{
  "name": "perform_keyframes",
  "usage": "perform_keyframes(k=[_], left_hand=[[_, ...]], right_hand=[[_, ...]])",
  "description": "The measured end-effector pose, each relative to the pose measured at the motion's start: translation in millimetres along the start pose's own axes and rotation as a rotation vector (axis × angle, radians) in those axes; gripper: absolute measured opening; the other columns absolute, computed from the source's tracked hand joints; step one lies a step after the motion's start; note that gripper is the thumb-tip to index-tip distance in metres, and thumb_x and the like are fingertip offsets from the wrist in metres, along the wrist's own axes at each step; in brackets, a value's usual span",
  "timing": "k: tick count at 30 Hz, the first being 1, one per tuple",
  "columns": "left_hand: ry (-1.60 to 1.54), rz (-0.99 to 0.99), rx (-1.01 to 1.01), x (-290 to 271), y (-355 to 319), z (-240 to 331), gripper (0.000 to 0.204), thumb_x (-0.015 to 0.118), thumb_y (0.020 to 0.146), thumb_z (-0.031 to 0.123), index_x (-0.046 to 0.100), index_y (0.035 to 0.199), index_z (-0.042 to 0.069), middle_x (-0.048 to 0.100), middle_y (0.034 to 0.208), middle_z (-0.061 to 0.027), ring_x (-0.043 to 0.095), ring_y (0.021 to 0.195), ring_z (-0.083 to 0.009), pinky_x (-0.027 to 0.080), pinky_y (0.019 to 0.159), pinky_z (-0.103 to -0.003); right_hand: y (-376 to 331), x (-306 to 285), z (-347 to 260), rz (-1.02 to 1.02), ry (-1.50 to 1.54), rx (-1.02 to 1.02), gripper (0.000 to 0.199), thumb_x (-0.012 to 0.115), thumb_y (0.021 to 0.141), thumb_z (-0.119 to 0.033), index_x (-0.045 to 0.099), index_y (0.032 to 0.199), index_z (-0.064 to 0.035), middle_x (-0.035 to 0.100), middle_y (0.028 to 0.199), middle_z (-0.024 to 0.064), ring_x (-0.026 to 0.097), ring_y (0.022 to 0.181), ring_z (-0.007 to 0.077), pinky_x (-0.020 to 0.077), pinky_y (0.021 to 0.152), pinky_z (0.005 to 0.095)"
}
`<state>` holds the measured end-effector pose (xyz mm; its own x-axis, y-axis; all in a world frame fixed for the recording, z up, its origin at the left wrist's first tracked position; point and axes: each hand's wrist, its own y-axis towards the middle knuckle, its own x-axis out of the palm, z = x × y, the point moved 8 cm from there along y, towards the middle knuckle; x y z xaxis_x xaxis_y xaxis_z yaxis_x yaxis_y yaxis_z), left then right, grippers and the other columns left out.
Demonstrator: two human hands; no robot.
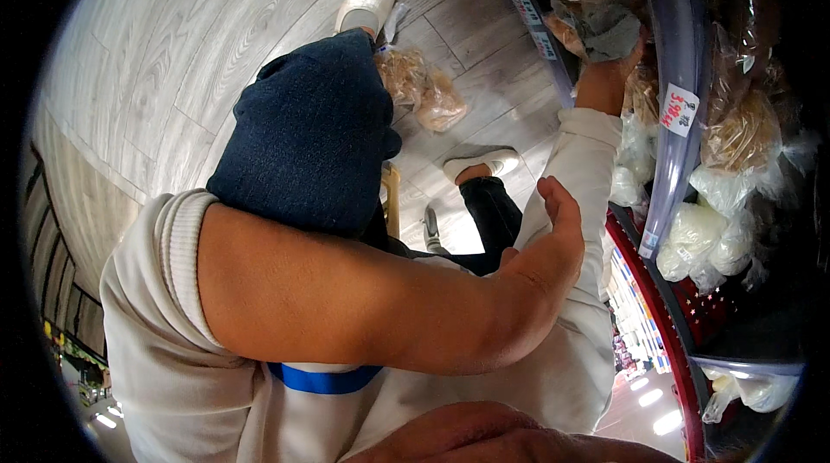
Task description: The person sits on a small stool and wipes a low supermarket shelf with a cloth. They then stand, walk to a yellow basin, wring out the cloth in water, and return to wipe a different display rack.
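Observation:
My right arm, in a long white sleeve, reaches up to the shelf at the right. Its hand point(616, 74) is closed on a grey cloth point(607, 32), beside bagged brown goods and the clear shelf rail point(679, 39). Most of the right fingers are hidden by the cloth. Bare to above the elbow, my left arm crosses in front of my body. My left hand point(549, 242) lies against the right sleeve point(577, 178), fingers stretched out, with nothing seen in it.
Clear bags of brown dried goods point(739, 130) and of white round pieces point(705, 238) fill the shelf. On the grey plank floor point(216, 39) lies another bag of brown goods point(424, 91), near a white shoe point(367, 3). Dark blue fabric point(303, 134) covers my bent knee.

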<state>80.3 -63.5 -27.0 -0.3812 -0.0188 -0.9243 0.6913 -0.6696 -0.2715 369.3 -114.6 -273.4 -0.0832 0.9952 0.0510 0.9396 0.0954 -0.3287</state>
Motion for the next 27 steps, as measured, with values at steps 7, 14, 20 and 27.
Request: perform_keyframes(k=[7, 14, 20, 27], left_hand=[[-0.010, 0.011, -0.036, 1.2, -8.7, -7.9, 0.034, 0.053, 0.083, 0.023, 0.059, 0.105, -0.002, 0.060, 0.099, -0.0172, 0.058, 0.096, -0.0282, 0.042, 0.089, -0.047], [-0.009, 0.004, -0.025, 3.6, -13.6, -8.0, 0.034, 0.054, 0.082, 0.024, 0.060, 0.105, -0.001, 0.061, 0.100, -0.0168, 0.058, 0.096, -0.0280, 0.042, 0.089, -0.047], [-0.025, -0.010, -0.013, 3.6, -11.3, -5.7, 0.034, 0.054, 0.081, 0.024, 0.060, 0.104, 0.000, 0.061, 0.100, -0.0165, 0.058, 0.096, -0.0278, 0.041, 0.089, -0.047], [-0.007, -0.009, 0.030, 7.0, -18.4, 2.8, 0.034, 0.055, 0.081, 0.025, 0.061, 0.104, 0.001, 0.061, 0.101, -0.0161, 0.058, 0.095, -0.0276, 0.041, 0.089, -0.047]], right_hand=[[-50.1, 39.1, -4.8, -0.002, 0.152, -0.166, 0.097, 0.079, 0.059, -0.019, 0.023, 0.135, 0.0028, 0.045, 0.126, 0.0183, 0.053, 0.102, 0.0286, 0.0457, 0.082, 0.0354], [-32.4, 102.7, -13.7, -0.115, 0.049, -0.270, 0.086, 0.076, 0.062, -0.018, 0.029, 0.132, 0.0019, 0.046, 0.124, 0.0181, 0.053, 0.103, 0.0292, 0.0452, 0.083, 0.0364], [-4.0, 136.5, -5.5, -0.265, -0.264, -0.238, 0.072, 0.072, 0.067, -0.018, 0.037, 0.128, 0.0007, 0.049, 0.122, 0.0180, 0.053, 0.103, 0.0299, 0.0446, 0.085, 0.0377], [-35.8, 72.3, -10.8, -0.124, -0.566, -0.347, 0.056, 0.067, 0.072, -0.017, 0.047, 0.122, -0.0008, 0.051, 0.120, 0.0178, 0.053, 0.103, 0.0309, 0.0439, 0.087, 0.0392]])
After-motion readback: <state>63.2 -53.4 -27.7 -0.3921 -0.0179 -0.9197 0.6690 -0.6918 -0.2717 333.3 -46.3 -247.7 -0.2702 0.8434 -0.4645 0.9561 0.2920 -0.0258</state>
